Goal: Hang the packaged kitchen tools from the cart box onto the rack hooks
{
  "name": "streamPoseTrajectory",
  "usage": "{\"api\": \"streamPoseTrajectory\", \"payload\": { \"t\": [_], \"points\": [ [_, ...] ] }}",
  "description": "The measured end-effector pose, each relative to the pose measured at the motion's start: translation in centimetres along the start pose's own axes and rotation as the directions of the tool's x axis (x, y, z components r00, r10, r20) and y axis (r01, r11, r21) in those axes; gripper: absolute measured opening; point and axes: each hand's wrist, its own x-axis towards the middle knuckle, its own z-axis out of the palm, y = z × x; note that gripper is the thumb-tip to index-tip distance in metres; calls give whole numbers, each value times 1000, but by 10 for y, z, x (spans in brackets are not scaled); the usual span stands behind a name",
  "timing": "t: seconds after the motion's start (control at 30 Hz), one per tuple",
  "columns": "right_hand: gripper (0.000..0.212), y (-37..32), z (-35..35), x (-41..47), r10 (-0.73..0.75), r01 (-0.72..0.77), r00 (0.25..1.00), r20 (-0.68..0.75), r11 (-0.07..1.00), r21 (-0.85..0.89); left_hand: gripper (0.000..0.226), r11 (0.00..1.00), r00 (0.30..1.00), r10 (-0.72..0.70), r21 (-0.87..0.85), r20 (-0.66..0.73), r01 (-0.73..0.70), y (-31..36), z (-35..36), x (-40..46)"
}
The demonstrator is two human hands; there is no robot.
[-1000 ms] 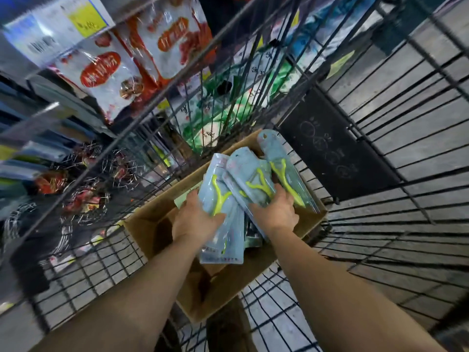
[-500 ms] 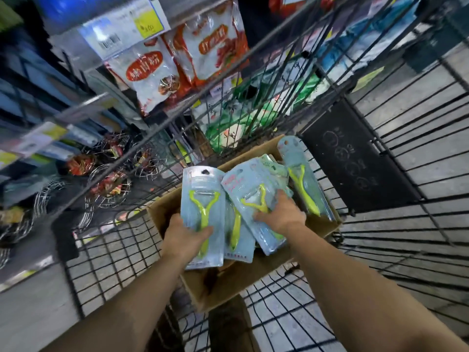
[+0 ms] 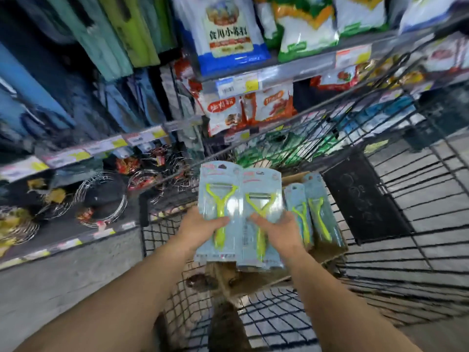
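Observation:
Two pale blue blister packs, each with a lime-green Y-shaped peeler, are held upright side by side above the cardboard box (image 3: 327, 252) in the wire cart. My left hand (image 3: 203, 228) grips the lower part of the left peeler pack (image 3: 220, 196). My right hand (image 3: 278, 231) grips the right peeler pack (image 3: 261, 199), with more packs stacked behind it. Two further peeler packs (image 3: 311, 214) stand in the box to the right. No rack hooks can be made out.
The black wire cart (image 3: 406, 250) surrounds the box. Store shelves (image 3: 299, 74) with food bags and price tags stand ahead; a lower shelf at left holds wire baskets (image 3: 101, 196). Blue and green packaged goods (image 3: 114, 34) hang upper left. Grey floor lies lower left.
Both hands have lifted the peeler packs out of the box and squared them side by side, upright. The view has tilted up toward the shelves.

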Motion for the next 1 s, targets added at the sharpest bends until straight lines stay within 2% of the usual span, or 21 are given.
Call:
{"api": "streamPoseTrajectory", "payload": {
  "t": [0.1, 0.13, 0.17, 0.2, 0.23, 0.27, 0.3, 0.37, 0.5, 0.57, 0.67, 0.8, 0.9, 1.0],
  "points": [
    [30, -19, 29, -47, -81, 80, 997, 14, 994, 74, 21, 997, 998, 61, -56, 19, -60, -4, -52, -32],
    [26, -25, 42, -65, -107, 105, 994, 21, 991, 81, 23, 994, 996, 85, -74, 33, -83, -8, -73, -45],
    [28, -32, 58, -86, -133, 130, 991, 32, 988, 79, 35, 992, 994, 101, -83, 35, -98, -14, -96, -58],
    [33, -38, 76, -106, -150, 146, 988, 41, 986, 77, 52, 985, 989, 147, -98, 31, -144, -22, -120, -72],
    [42, -43, 97, -127, -164, 161, 985, 51, 984, 71, 60, 978, 984, 176, -122, 27, -171, -34, -147, -82],
    [50, -48, 120, -148, -195, 192, 980, 46, 980, 58, 54, 970, 980, 199, -145, 22, -194, -44, -176, -96],
    [48, -53, 145, -170, -231, 229, 972, 48, 972, 49, 42, 964, 976, 215, -165, 13, -210, -55, -208, -112],
    [39, -66, 203, -214, -299, 297, 949, 103, 954, 35, 36, 954, 975, 219, -201, -45, -223, -80, -276, -146],
    [41, -99, 337, -303, -410, 410, 854, 322, 909, 69, 72, 924, 947, 203, -272, -247, -269, -151, -429, -205],
    [41, -117, 402, -346, -482, 504, 782, 396, 862, 54, 65, 901, 918, 186, -313, -349, -301, -184, -498, -239],
    [50, -141, 494, -404, -570, 619, 670, 476, 782, 66, 51, 850, 843, 136, -376, -520, -369, -220, -586, -287],
    [59, -165, 596, -466, -593, 677, 564, 575, 731, 89, 18, 788, 723, 117, -379, -681, -485, -252, -673, -337],
    [58, -180, 662, -498, -624, 713, 476, 620, 686, 143, 25, 745, 609, 49, -376, -792, -550, -272, -726, -354],
    [51, -200, 726, -521, -641, 724, 406, 651, 661, 200, 43, 697, 492, -14, -361, -871, -619, -290, -779, -356]
  ]
}}
